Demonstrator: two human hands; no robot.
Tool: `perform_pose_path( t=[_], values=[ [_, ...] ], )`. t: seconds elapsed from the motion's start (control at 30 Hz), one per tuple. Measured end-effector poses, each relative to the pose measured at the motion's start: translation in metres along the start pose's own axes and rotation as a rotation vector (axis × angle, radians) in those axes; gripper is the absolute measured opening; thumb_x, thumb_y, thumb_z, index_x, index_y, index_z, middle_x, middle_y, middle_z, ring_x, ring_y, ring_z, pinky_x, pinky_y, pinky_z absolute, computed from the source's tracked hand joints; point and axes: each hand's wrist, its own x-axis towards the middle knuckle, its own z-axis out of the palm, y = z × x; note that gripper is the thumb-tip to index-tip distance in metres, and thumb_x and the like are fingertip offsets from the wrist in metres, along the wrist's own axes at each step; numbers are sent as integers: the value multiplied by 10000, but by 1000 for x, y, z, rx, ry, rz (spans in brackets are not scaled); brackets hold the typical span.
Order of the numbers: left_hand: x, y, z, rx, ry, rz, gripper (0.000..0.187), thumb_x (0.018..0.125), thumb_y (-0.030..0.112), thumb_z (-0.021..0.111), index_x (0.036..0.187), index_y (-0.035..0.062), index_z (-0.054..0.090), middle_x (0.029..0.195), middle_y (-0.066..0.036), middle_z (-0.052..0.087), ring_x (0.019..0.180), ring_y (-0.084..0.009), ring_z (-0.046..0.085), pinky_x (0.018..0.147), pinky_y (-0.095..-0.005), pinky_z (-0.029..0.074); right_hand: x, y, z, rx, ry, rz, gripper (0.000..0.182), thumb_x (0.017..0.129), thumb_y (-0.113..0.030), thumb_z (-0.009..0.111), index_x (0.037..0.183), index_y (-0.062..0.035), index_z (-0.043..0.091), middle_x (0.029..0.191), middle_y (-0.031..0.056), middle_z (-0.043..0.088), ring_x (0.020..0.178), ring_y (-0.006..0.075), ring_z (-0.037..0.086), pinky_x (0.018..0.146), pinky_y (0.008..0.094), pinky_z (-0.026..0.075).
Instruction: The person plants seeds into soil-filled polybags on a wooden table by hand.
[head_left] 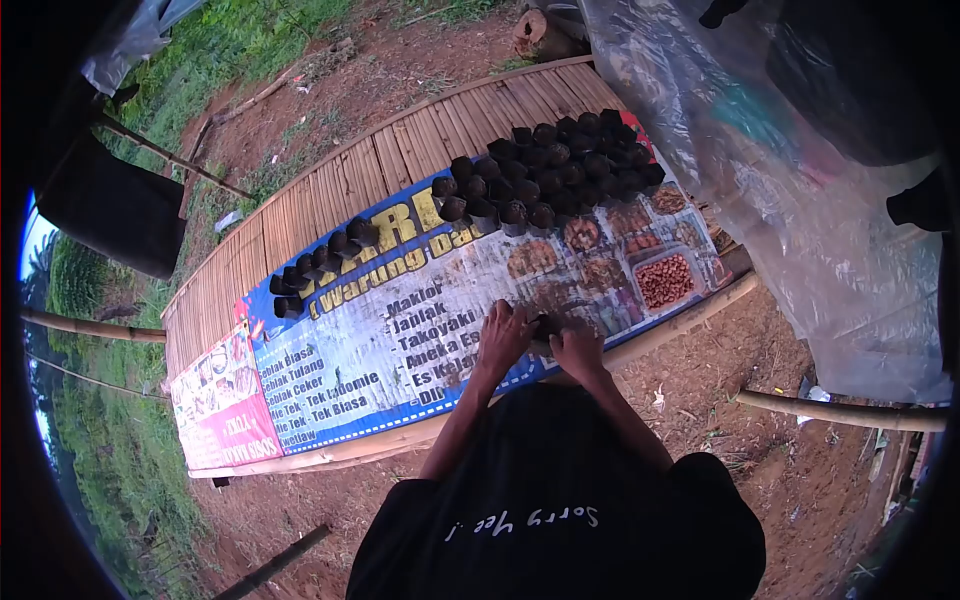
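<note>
A dark, small black plastic seedling bag (545, 328) is between my two hands, low over the printed banner (350, 365). My left hand (504, 332) is curled against its left side, and my right hand (577, 347) closes on its right side. The fingertips partly hide the bag, so its contents cannot be made out. Beyond my hands, a large group of upright black seedling bags (545, 185) stands close together on the banner. Further left is a shorter line of the same bags (325, 257). To the right lies a clear tub (668, 281) of reddish-brown seeds or nuts.
The banner covers much of a bamboo-slat table (330, 185), with a bamboo edge (690, 316) along my side. Clear plastic sheeting (770, 190) hangs at the right. A bamboo pole (840, 410) juts in below it. Bare soil and grass surround the table.
</note>
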Motion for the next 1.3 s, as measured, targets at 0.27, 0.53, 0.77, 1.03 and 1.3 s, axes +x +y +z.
perform_pose_path(
  t=[0.27,0.53,0.77,1.03,1.3],
  values=[
    [0,11,-6,24,-11,86,132,806,128,585,878,26,629,947,-187,512,906,-368,543,808,-458,460,14,-2,-24,39,-55,-42,285,865,-310,531,846,-61,669,833,159,672,901,359,586,781,519,410],
    [-12,10,17,26,-28,-50,237,755,141,617,973,51,643,992,-189,505,925,-372,520,808,-475,460,28,5,-13,-86,38,-116,281,865,-300,510,859,-63,662,790,124,678,926,369,566,791,517,404],
    [-14,7,14,-146,-37,-141,234,742,172,645,932,36,628,1011,-195,514,963,-373,530,827,-469,463,33,7,-25,-48,46,-169,263,861,-299,515,816,-79,653,740,132,670,931,364,577,793,520,414],
    [-45,-9,34,-247,98,-214,133,878,125,601,977,38,589,905,-174,569,859,-374,580,776,-467,467,28,47,-12,302,-229,20,239,874,-249,520,1045,-88,560,833,160,648,944,392,578,812,525,441],
    [-46,-6,61,-311,61,-247,502,768,78,705,1227,26,508,1092,-205,612,1048,-379,588,869,-433,490,39,40,15,616,-182,-340,685,681,-79,761,1299,-121,469,1177,155,537,1105,359,533,915,442,450]
  ],
)
